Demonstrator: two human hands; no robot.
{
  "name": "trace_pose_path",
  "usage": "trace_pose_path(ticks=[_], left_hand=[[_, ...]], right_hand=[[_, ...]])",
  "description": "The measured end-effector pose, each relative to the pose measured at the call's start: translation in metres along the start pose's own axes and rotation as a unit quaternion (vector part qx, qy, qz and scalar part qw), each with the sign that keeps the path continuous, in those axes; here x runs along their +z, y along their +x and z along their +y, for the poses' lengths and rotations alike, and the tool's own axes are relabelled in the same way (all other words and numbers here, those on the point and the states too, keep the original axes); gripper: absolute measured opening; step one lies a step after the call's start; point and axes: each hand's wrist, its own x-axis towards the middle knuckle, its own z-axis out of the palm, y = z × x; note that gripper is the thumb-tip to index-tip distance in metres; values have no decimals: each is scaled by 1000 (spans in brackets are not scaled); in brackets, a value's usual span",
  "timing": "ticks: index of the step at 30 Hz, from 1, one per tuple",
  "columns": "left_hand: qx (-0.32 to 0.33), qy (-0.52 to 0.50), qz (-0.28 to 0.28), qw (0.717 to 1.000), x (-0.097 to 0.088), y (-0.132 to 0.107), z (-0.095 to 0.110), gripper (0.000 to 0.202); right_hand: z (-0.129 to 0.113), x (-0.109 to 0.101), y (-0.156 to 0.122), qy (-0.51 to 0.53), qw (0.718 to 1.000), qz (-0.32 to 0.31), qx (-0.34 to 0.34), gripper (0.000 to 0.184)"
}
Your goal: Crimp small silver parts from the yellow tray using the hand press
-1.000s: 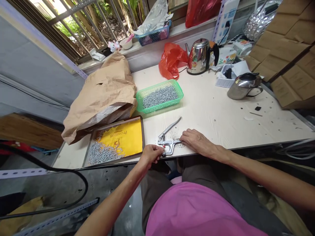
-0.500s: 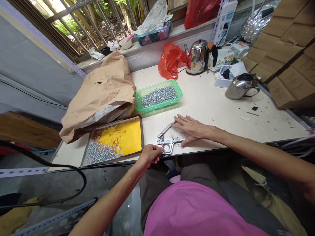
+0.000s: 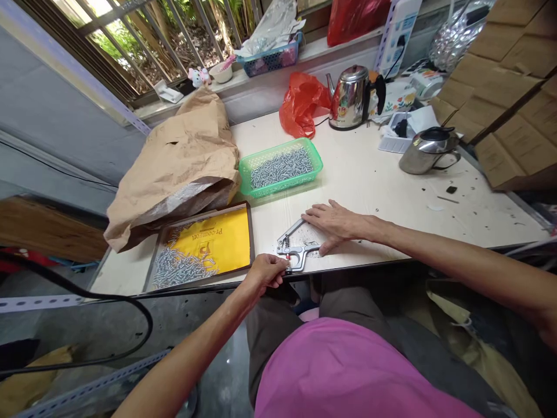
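A pair of silver hand-press pliers point(image 3: 299, 255) with a spring and a red part at its jaw lies near the table's front edge, handles spread apart. My right hand point(image 3: 333, 225) spans the handles, fingers along the upper one and thumb against the lower one. At the jaw, my left hand point(image 3: 268, 271) has thumb and fingertips pinched together; whatever is between them is hidden. Left of it, small silver screw-like pieces point(image 3: 180, 270) are heaped in a shallow dark-rimmed tray point(image 3: 251, 235) with a yellow sheet. More such pieces point(image 3: 282, 168) fill a green plastic basket point(image 3: 246, 188).
A large brown paper bag point(image 3: 174, 157) slumps behind the tray. Farther back are a red plastic bag point(image 3: 300, 107), a steel kettle point(image 3: 350, 98) and a steel jug point(image 3: 424, 152). Cardboard boxes point(image 3: 500, 87) stand at the right. A black cable point(image 3: 143, 313) loops at the left.
My right hand has shifted slightly left, and the pliers' handles sit a little closer together. My left hand stays pinched at the jaw.
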Motion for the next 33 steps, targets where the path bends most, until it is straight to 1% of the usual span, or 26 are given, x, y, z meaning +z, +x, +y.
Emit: trace_pose_path(ticks=[3,9,13,16,18,19,20,21,22,23,24,25,26,28,30,32,33], left_hand=[[-5,10,-1,1000,0,2,0,28],[-19,17,3,1000,1,1,1,22],[-24,26,8,999,2,-1,5,20],[-25,36,8,999,1,-2,6,21],[-20,76,11,997,1,-5,5,25],[0,115,26,993,2,-8,4,25],[37,166,59,984,3,-10,4,25],[92,222,103,965,4,-13,4,23],[158,277,150,936,7,-16,4,20],[224,325,186,900,10,-17,6,17],[281,366,207,863,15,-17,8,16],[324,400,210,831,19,-16,12,18],[355,429,199,806,23,-12,17,22],[394,473,166,770,30,-2,27,36],[415,498,130,750,32,11,38,49],[420,514,100,741,30,22,45,54],[421,520,92,737,28,25,48,55]], right_hand=[[-5,-3,-3,-9,1000,3,9,91],[-18,-7,-9,-28,999,-6,43,77],[-26,-6,-15,-32,998,5,57,67],[-28,-5,-17,-27,996,16,80,62],[-29,-5,-18,-21,995,12,95,58],[-30,-6,-17,-19,995,7,99,56],[-30,-7,-17,-18,995,3,100,54],[-31,-8,-17,-18,995,2,100,52],[-32,-8,-16,-18,995,3,100,51],[-33,-9,-16,-19,995,5,100,51],[-34,-8,-15,-19,995,8,99,50],[-34,-8,-15,-20,995,11,100,49],[-34,-7,-15,-23,994,15,101,49],[-33,-5,-16,-25,994,20,101,52],[-31,-3,-17,-21,995,21,95,59],[-30,-2,-19,-9,996,15,93,66],[-30,-3,-20,-1,995,15,95,67]])
